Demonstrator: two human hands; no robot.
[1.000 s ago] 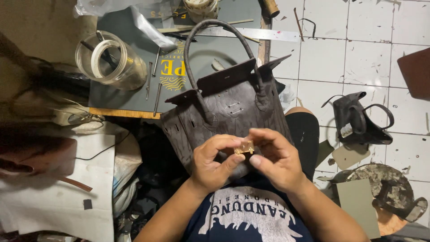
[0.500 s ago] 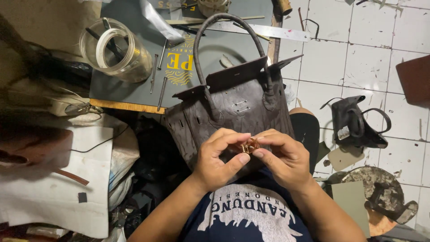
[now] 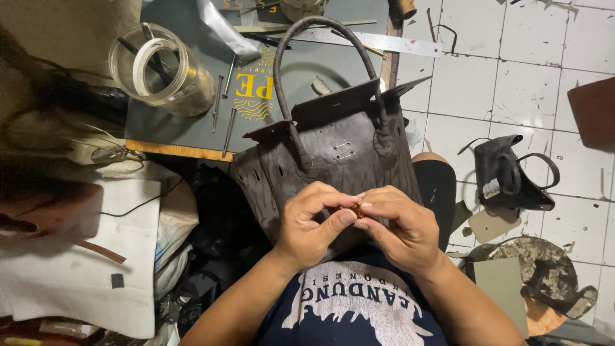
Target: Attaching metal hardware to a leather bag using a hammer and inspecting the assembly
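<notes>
Your left hand and right hand meet fingertip to fingertip over the dark brown handbag, which lies on your lap with its handle arching over the near edge of the grey cutting mat. Both grips pinch narrow on a small brownish piece, mostly hidden, possibly a metal fitting. A clear jar sits at the mat's left edge.

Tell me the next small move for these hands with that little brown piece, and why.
Probably carry the small brown piece up to the dark brown handbag. Both the left hand and right hand pinch it at their fingertips just above the bag's front panel, and the bag lies on the lap facing them.
</notes>
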